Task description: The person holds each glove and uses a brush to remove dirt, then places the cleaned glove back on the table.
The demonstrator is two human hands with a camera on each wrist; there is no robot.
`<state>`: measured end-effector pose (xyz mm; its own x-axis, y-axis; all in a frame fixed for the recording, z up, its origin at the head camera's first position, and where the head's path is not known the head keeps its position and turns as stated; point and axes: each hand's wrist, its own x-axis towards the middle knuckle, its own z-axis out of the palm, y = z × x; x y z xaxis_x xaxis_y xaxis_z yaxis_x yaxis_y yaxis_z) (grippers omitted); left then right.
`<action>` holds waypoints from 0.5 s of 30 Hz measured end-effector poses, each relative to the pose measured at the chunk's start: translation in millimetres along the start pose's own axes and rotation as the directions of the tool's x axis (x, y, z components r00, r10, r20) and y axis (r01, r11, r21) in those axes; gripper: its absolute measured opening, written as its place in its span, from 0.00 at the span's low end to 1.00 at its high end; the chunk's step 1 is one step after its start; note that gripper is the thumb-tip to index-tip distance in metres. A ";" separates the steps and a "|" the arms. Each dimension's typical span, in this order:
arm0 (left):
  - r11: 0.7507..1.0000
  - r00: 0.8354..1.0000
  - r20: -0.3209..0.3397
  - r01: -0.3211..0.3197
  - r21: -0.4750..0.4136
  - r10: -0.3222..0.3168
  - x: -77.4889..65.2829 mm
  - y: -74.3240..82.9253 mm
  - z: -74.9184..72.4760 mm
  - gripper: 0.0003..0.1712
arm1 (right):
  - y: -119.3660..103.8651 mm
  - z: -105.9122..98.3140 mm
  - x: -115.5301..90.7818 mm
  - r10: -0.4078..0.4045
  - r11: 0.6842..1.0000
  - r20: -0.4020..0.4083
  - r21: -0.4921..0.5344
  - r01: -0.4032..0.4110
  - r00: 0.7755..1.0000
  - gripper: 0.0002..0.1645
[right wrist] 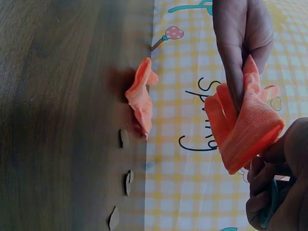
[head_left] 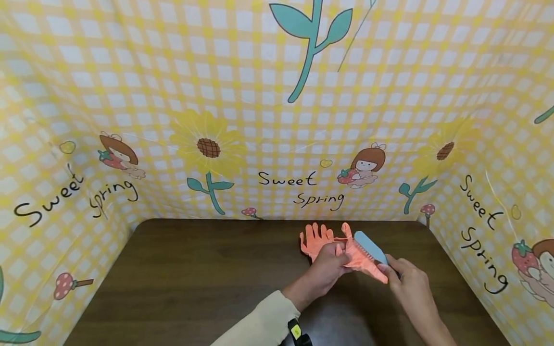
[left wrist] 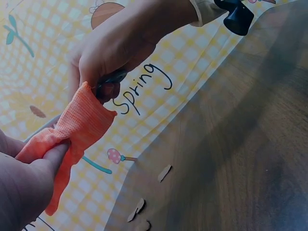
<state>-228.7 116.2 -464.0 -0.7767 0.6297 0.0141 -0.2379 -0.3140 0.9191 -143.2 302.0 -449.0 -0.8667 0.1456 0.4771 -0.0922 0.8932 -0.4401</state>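
My left hand (head_left: 331,266) pinches an orange knitted glove (head_left: 361,262), thumb on top, and holds it above the table. In the right wrist view, the glove's cuff (right wrist: 252,142) gapes open toward my right hand (right wrist: 284,183). That hand (head_left: 409,278) grips the dark handle of a light blue brush (head_left: 370,247), whose bristles face the glove and meet its side. Most of the brush is hidden in both wrist views. Just beyond my left hand lies a second orange glove (head_left: 315,240), fingers pointing to the back of the table.
The dark wooden table (head_left: 182,278) ends at a yellow checked cloth wall (head_left: 277,144), which also rises on both sides. Several small, flat brown pieces (right wrist: 124,138) lie near the table's edge. A black strap device (head_left: 296,331) sits at my left sleeve.
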 end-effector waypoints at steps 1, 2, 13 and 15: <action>1.000 1.000 0.001 0.001 -0.001 -0.001 0.3 -0.2 0.8 0.20 | 1.2 -0.2 0.2 -0.004 1.000 -0.010 -0.005 0.004 1.000 0.22; 1.000 1.000 0.000 0.003 -0.004 -0.003 0.6 -0.4 1.6 0.20 | 2.4 -0.6 0.3 -0.008 1.000 -0.012 -0.009 0.008 1.000 0.22; 0.999 1.000 -0.020 0.020 -0.051 -0.021 0.6 -0.5 6.7 0.18 | 10.6 -13.3 5.6 0.108 0.993 0.051 -0.046 -0.106 0.993 0.27; 0.998 0.999 -0.037 0.018 -0.067 -0.020 0.1 0.3 7.1 0.16 | 10.4 -16.1 5.6 0.130 0.991 0.044 -0.042 -0.128 0.991 0.27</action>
<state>-224.7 121.2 -460.9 -0.7926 0.6094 -0.0189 -0.2904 -0.3500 0.8906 -141.1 318.9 -438.7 -0.8922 0.2414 0.3817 0.0404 0.8844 -0.4649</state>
